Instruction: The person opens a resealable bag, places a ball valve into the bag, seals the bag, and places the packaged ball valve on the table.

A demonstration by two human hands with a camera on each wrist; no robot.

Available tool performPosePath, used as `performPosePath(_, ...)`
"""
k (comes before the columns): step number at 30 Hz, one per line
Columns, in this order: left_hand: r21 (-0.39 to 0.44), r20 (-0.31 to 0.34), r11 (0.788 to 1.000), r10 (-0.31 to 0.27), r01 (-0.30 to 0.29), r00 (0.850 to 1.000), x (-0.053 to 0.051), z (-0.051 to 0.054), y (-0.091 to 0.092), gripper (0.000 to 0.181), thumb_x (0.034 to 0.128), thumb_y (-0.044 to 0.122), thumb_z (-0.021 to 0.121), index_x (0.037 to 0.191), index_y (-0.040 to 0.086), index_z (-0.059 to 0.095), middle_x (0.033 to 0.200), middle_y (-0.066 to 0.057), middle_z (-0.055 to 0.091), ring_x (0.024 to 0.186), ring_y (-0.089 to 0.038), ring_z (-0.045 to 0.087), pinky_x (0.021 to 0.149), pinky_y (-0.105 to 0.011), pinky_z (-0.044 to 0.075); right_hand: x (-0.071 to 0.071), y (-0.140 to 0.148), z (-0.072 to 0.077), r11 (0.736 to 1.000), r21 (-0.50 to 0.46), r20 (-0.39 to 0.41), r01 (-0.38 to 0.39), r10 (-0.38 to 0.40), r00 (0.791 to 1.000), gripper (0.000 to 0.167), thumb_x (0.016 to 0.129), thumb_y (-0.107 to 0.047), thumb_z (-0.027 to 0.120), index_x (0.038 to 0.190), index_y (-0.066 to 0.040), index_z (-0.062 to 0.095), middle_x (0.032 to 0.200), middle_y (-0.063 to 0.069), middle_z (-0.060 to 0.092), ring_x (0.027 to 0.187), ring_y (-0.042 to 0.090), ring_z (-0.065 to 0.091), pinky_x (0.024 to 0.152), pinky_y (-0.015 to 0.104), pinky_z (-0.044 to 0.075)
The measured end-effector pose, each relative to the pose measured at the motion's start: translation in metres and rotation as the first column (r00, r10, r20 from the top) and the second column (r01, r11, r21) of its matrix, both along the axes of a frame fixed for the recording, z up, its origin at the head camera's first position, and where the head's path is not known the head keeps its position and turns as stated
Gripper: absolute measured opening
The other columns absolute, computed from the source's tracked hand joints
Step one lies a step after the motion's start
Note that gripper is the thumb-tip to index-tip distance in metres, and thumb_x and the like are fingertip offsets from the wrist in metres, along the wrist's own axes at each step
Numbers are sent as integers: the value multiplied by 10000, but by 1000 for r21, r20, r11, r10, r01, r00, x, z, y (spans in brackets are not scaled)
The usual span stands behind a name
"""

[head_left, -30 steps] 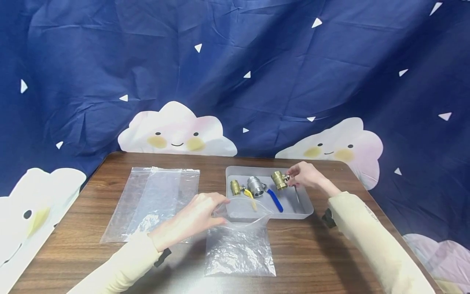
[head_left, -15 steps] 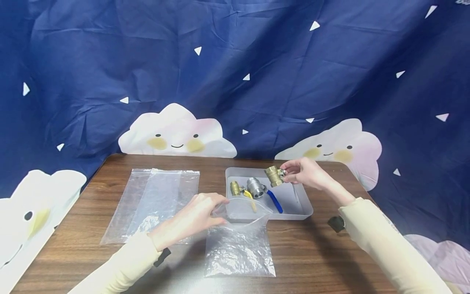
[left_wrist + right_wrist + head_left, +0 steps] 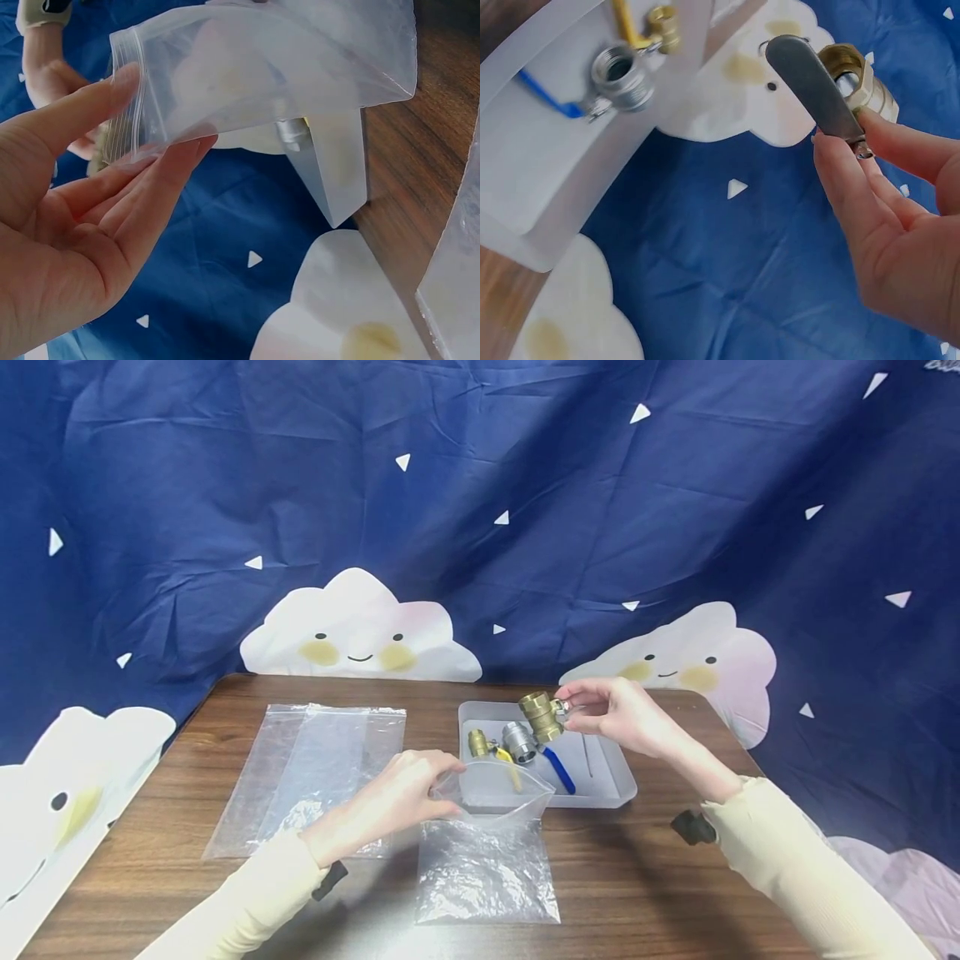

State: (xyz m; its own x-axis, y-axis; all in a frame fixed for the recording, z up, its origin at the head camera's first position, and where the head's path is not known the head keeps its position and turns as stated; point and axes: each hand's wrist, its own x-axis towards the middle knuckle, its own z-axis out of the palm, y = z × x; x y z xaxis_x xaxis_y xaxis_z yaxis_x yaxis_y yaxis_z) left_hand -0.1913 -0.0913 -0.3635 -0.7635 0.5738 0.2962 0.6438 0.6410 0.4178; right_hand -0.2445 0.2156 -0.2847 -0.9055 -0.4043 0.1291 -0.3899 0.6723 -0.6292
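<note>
My right hand (image 3: 630, 717) pinches a large brass ball valve (image 3: 542, 717) near its stem, above the tray. In the right wrist view, the valve's flat grey lever (image 3: 810, 82) sticks out past the fingertips. My left hand (image 3: 408, 785) holds a clear zip bag (image 3: 487, 877) by its edge near the zip strip, thumb on one side and fingers on the other. The bag's mouth gapes wide in front of the tray. In the tray lie a silver ball valve (image 3: 519, 742) with a blue lever and a small brass ball valve (image 3: 478, 742) with a yellow lever.
The white plastic tray (image 3: 626, 789) stands at the middle right of the wooden table (image 3: 637, 893). Flat clear zip bags (image 3: 315, 777) lie overlapping on the left. A blue curtain (image 3: 525, 460) with cloud prints hangs behind the table.
The right hand has lifted the large brass valve from the tray's right side and carried it leftward, towards the bag. The left hand and the bag have hardly moved.
</note>
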Motion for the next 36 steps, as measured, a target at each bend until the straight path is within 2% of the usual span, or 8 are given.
performPosePath(7, 0, -9, 1000, 4, -4, 1000, -1, 2, 0, 440, 756, 231, 845, 1123, 41, 695, 1057, -82, 751, 806, -140, 661, 720, -263, 562, 15, -16, 8, 996, -78, -21, -51, 50, 999, 346, 834, -33, 760, 1166, -25, 667, 1095, 162, 742, 970, 221, 736, 770, 155, 558)
performPosePath(13, -5, -27, 1000, -2, 2, 1000, -1, 3, 2, 436, 757, 229, 843, 1125, 46, 695, 1067, -76, 752, 812, -139, 673, 732, -257, 570, 26, -27, 8, 986, -145, -27, -76, 73, 997, 360, 825, -11, 763, 1168, -27, 658, 1128, 164, 720, 983, 237, 737, 803, 194, 582)
performPosePath(20, 4, -25, 1000, -20, 20, 999, -1, 5, 4, 438, 757, 226, 844, 1125, 42, 696, 1061, -80, 754, 810, -141, 685, 733, -250, 575, 34, -40, 0, 978, -178, -64, -108, 98, 993, 368, 803, 5, 781, 1148, -15, 654, 1109, 169, 714, 948, 243, 747, 814, 264, 606)
performPosePath(24, 9, -28, 1000, -25, 25, 999, -1, 5, 4, 434, 751, 225, 848, 1114, 36, 700, 1065, -91, 755, 807, -149, 700, 736, -254, 583, 36, -45, -5, 972, -192, -98, -136, 119, 988, 387, 784, 35, 786, 1141, -15, 645, 1099, 160, 712, 928, 226, 746, 808, 235, 602)
performPosePath(29, 15, -19, 1000, -25, 25, 1000, -1, 7, 4, 430, 744, 208, 852, 1110, 38, 703, 1084, -88, 755, 826, -158, 710, 749, -268, 591, 40, -51, -14, 960, -215, -151, -178, 147, 978, 392, 771, 61, 786, 1123, -23, 636, 1084, 158, 711, 912, 232, 749, 772, 262, 615)
performPosePath(32, 25, -6, 999, -25, 25, 1000, -1, 8, 5, 430, 744, 203, 851, 1115, 45, 702, 1093, -90, 754, 827, -164, 714, 751, -267, 592, 43, -53, -19, 961, -197, -186, -195, 159, 970, 396, 761, 58, 796, 1107, -43, 634, 1058, 135, 717, 893, 208, 752, 750, 256, 616)
performPosePath(36, 33, -32, 999, -30, 31, 999, -3, 8, 5, 417, 727, 203, 858, 1087, 56, 707, 1065, -78, 761, 793, -151, 711, 737, -247, 586, 48, -56, -27, 963, -169, -212, -209, 172, 962, 400, 758, 40, 806, 1104, -71, 637, 1054, 106, 722, 872, 168, 749, 731, 227, 611)
